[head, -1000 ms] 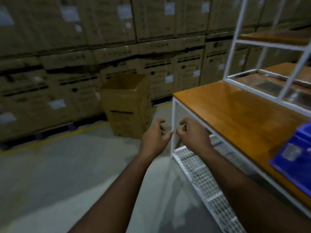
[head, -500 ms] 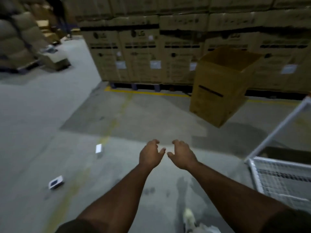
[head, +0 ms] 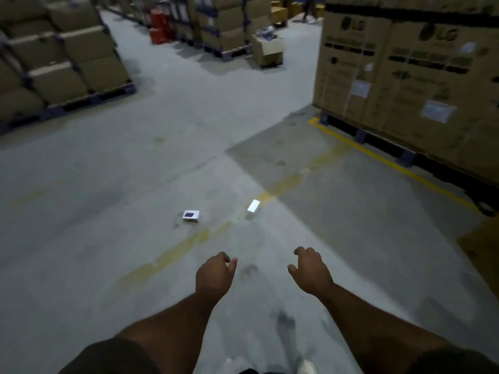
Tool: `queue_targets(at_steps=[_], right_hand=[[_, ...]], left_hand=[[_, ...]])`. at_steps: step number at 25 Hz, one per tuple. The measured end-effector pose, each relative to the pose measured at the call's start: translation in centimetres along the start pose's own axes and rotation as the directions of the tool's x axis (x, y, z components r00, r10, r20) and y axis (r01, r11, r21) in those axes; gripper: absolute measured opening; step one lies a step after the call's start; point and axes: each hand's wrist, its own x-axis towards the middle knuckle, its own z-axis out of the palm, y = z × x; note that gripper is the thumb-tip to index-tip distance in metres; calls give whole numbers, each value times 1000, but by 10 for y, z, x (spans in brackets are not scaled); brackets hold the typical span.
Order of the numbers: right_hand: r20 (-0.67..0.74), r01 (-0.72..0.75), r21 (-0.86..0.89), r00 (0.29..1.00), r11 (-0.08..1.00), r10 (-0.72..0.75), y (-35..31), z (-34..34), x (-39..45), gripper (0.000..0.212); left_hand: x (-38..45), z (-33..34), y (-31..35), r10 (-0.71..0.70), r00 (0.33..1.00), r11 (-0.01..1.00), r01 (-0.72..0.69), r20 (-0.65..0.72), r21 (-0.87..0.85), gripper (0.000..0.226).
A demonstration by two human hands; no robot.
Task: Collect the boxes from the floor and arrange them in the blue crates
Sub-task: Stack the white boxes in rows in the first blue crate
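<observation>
Two small white boxes lie on the grey concrete floor ahead of me. One box (head: pixel 191 215) has a dark patch on its top face and lies flat. The other box (head: pixel 253 206) is plain white and sits a little to the right, near a faded yellow floor line. My left hand (head: pixel 214 276) and my right hand (head: pixel 310 269) are stretched out in front of me, well short of both boxes, fingers loosely curled and apart, holding nothing. No blue crate is in view.
Tall stacked cartons on a pallet (head: pixel 405 66) stand at the right behind a yellow floor line (head: pixel 391 163). More palletised cartons (head: pixel 56 63) rise at the left. An open carton (head: pixel 268 51) and red items (head: pixel 158 25) stand far down the aisle. A person's legs (head: pixel 307 12) show at the far back.
My view has swung left, away from the wooden-topped shelving and the blue crate, onto the open floor. The two small boxes are now centred ahead, and my hands have spread apart.
</observation>
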Motion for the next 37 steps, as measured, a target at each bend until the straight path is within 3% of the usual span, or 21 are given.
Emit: queue_targets(at_steps=[3,7,11,17,23,28,33,37], right_hand=[[92,97,5,991,995,-97,-27,3,36,44],[196,187,-35,964,982,-177,-70,6,102,47],[232,203,-98,957,974,-176,-120,13,182,50],[308,109,-98,948,989,-74,-217,38,290,53],[270,17,13,963,1000,-20,-300,39,381,52],[235,-30,68,972,997,13,-330,46,476,51],[294,-40,114,956,993,5,-339,66,593,51],[282,-96,123,958,988,58,-329,91,667,48]], left_hand=[[26,-5,-15,-168,986,979,167,2,-118,33],[81,-8,-34,-269,963,937,259,-10,-235,28],[155,-5,-65,-297,954,885,294,49,-362,49],[281,-41,-139,-259,946,903,309,194,-300,55],[412,-94,-171,-262,954,931,290,148,-221,51],[516,-103,-153,-222,965,932,252,139,-261,48],[629,-77,-142,-335,921,870,383,199,-309,49],[698,-46,-130,-350,910,860,407,223,-308,48]])
